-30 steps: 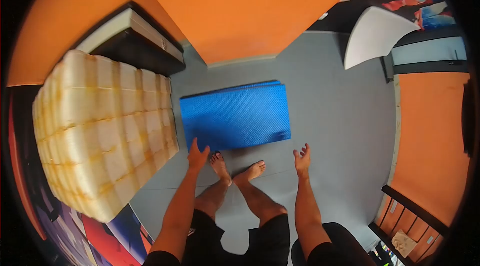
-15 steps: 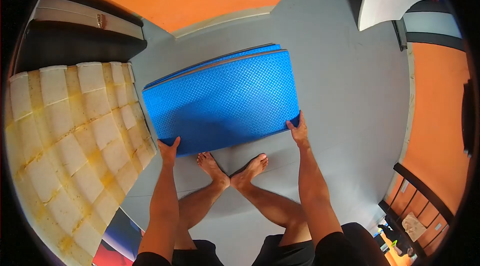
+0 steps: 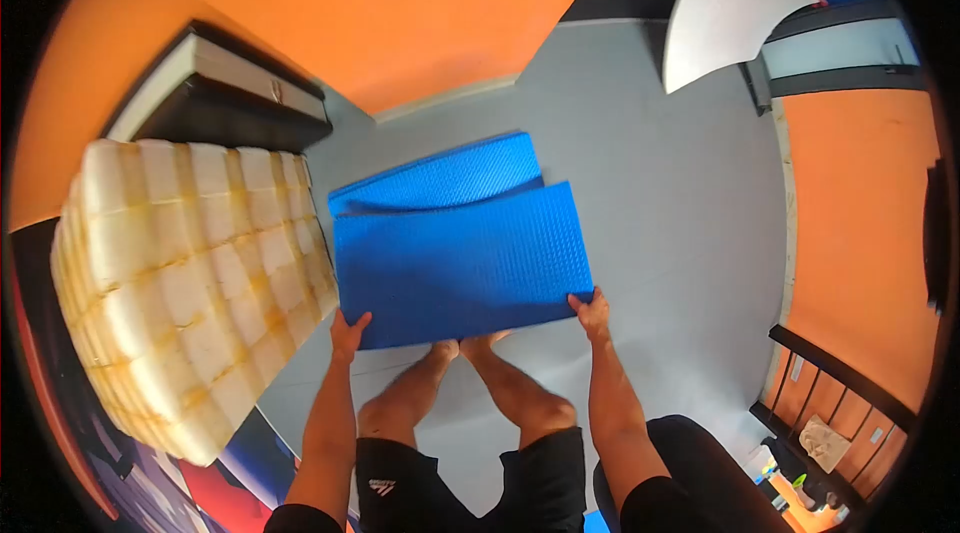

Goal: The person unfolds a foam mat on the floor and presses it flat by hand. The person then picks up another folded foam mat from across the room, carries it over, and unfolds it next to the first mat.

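A blue textured mat (image 3: 460, 268) is held up in front of my shins, its lower edge covering most of my feet. My left hand (image 3: 348, 335) grips its near left corner, thumb on top. At the near right corner, my right hand (image 3: 590, 313) is closed on the same mat. Behind it, another blue mat layer (image 3: 440, 175) lies on the grey floor, partly covered by the held one. Whether the two layers are joined cannot be made out.
A tall stack of cream and yellow checked pads (image 3: 200, 273) stands at the left, near a dark case (image 3: 235, 93). Orange walls rise ahead and at right. A white curved panel (image 3: 725, 23) is at the upper right, a black rack (image 3: 840, 403) at the lower right.
My hands went from empty to gripping the mat's near corners. The top layer has since come toward me, separating from the layer behind and covering my feet.
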{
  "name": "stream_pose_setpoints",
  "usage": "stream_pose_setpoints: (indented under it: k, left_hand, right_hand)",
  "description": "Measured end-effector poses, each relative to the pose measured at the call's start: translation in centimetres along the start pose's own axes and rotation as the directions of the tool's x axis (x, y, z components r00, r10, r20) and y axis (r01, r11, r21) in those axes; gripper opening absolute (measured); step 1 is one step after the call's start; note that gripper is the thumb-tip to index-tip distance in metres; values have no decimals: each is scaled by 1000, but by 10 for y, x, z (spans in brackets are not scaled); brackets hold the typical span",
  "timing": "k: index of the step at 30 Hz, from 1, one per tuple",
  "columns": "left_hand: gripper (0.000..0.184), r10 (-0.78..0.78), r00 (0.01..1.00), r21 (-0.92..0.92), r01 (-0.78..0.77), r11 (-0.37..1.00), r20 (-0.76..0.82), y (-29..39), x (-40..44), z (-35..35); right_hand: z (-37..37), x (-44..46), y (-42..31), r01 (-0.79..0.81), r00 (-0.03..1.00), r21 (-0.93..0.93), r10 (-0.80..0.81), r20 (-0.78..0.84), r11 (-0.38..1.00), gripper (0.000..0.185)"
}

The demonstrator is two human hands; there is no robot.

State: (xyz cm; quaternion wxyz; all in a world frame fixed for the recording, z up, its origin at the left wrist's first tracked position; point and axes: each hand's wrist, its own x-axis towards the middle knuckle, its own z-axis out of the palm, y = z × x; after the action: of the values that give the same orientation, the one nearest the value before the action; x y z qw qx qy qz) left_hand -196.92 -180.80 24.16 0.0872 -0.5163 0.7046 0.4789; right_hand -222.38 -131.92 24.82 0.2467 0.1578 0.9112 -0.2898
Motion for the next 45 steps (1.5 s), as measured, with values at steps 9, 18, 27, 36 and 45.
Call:
stream_pose_setpoints:
  k: [9, 18, 27, 36, 45]
  left_hand:
    - [70, 250, 968, 93, -252, 963, 38, 136, -126, -114]
    - [76, 580, 778, -196, -546, 815, 243, 248, -151, -172]
    - [73, 788, 380, -297, -776, 557, 484, 355, -173, -192]
    - [76, 646, 184, -299, -771, 562, 741, 385, -201, -167]
    - [71, 420, 18, -258, -763, 592, 908, 331, -301, -145]
  right_hand:
    - [-140, -162, -35, 211, 968, 253, -167, -186, 944, 69]
    - [-210, -316, -79, 287, 908, 643, 14, -420, 710, 69]
    - [-167, -518, -119, 344, 625, 820, 539, -564, 457, 54]
    - [-116, -684, -142, 377, 277, 828, 802, -529, 416, 40]
    - [-17, -854, -148, 456, -76, 823, 936, -345, 340, 47]
